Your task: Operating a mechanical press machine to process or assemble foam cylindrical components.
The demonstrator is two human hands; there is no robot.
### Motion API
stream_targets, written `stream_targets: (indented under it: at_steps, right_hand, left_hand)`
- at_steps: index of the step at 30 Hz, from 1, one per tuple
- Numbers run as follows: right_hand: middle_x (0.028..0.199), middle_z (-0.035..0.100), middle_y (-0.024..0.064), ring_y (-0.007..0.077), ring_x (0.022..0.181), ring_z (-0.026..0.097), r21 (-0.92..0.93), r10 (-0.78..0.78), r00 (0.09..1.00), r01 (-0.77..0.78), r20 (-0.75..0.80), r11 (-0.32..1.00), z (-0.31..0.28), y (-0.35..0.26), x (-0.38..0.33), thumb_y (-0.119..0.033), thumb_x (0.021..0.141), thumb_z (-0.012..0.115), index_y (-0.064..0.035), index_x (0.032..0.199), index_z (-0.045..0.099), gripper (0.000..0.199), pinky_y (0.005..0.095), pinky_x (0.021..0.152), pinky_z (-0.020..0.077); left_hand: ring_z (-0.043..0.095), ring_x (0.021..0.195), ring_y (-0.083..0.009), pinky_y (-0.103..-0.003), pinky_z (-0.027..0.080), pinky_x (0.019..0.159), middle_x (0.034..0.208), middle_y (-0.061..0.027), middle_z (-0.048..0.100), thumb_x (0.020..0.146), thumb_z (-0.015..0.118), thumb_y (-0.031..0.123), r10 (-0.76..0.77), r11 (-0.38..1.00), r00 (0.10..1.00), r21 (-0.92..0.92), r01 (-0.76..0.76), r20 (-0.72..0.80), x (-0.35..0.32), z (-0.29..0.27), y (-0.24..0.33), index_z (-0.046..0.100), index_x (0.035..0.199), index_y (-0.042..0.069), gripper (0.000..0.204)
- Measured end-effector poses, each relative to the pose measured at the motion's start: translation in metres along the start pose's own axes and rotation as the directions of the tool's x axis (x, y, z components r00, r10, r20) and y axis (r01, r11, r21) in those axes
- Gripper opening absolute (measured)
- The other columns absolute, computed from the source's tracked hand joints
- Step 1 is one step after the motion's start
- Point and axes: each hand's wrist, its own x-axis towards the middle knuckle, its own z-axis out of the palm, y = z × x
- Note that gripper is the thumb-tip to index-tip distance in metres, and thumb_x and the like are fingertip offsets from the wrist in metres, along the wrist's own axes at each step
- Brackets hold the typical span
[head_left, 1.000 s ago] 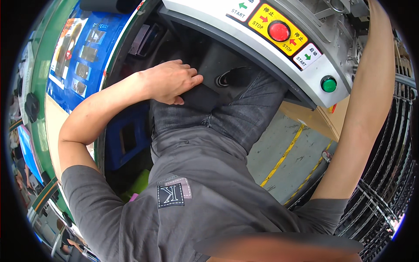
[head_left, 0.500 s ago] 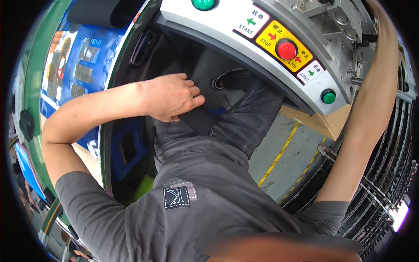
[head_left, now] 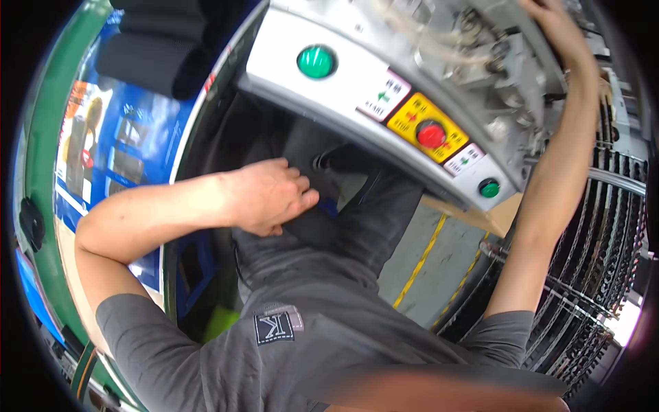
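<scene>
Head view: dark flat item (head_left: 317,228) lies on the lap (head_left: 295,257), just by the left hand (head_left: 269,199); it may slide off if a thigh shifts. Left hand is half-curled, palm down. Right hand (head_left: 559,25) is beside the machine (head_left: 364,79), partly cropped; pinch risk if that moves. Cannot tell whether either grips anything.

Grey floor (head_left: 443,268) was crossed by yellow lines (head_left: 421,259); right side was filled by dark racking (head_left: 600,240); left was bordered by a green surface (head_left: 42,158); bright light (head_left: 625,323) was caught near right rim.
</scene>
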Motion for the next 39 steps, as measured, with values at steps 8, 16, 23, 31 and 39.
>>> stream_targets:
  at_steps: [8,16,23,31,39]
  right_hand:
    - [0.144,0.072,0.0182,0.0335,0.125,0.071,0.026,-0.145,0.986,0.143,0.085,0.989,0.046,0.079,0.026,-0.052,0.096,0.077,-0.0041,0.154,0.063,0.077,0.0412,0.107,0.0537]
    - [0.150,0.069,0.0197,0.0337,0.133,0.066,0.195,-0.111,0.982,0.080,0.153,0.977,0.035,0.050,0.021,-0.038,0.093,0.082,0.0012,0.154,0.061,0.076,0.0417,0.115,0.0479]
    - [0.151,0.069,0.0196,0.0353,0.132,0.067,0.154,-0.139,0.978,0.115,0.154,0.981,0.038,0.054,0.027,-0.036,0.093,0.081,0.0012,0.155,0.059,0.076,0.0417,0.115,0.0480]
    - [0.151,0.069,0.0177,0.0342,0.133,0.067,0.196,-0.141,0.986,0.122,0.088,0.973,0.040,0.043,0.009,-0.037,0.093,0.080,-0.0003,0.156,0.059,0.076,0.0403,0.114,0.0491]
    - [0.150,0.069,0.0173,0.0299,0.130,0.067,0.125,-0.018,0.994,0.004,0.109,0.992,0.031,0.057,-0.001,-0.030,0.099,0.076,-0.0002,0.158,0.057,0.069,0.0384,0.113,0.0482]
  left_hand:
    - [0.074,0.109,-0.0366,-0.046,0.057,0.101,0.117,-0.0170,0.074,0.081,0.091,0.039,0.006,1.000,0.999,-0.003,-0.006,0.050,-0.001,-0.005,-0.004,0.063,0.131,0.001,0.069]
    - [0.073,0.113,-0.0368,-0.046,0.057,0.103,0.121,-0.0168,0.075,0.084,0.088,0.036,0.019,0.999,0.998,-0.047,-0.017,0.058,-0.006,0.001,-0.006,0.063,0.135,0.000,0.068]
    - [0.074,0.113,-0.0366,-0.046,0.056,0.103,0.122,-0.0164,0.075,0.084,0.089,0.035,0.053,0.996,0.999,-0.075,-0.053,0.005,-0.006,0.001,-0.008,0.063,0.135,0.000,0.067]
    - [0.073,0.112,-0.0371,-0.046,0.056,0.104,0.122,-0.0166,0.075,0.083,0.090,0.035,0.033,0.996,0.999,-0.080,-0.031,0.024,-0.003,-0.004,-0.007,0.063,0.135,0.000,0.068]
    - [0.074,0.113,-0.0369,-0.045,0.056,0.103,0.121,-0.0164,0.075,0.083,0.091,0.036,-0.017,0.998,1.000,-0.052,0.019,0.025,-0.006,-0.008,-0.012,0.064,0.131,0.001,0.066]
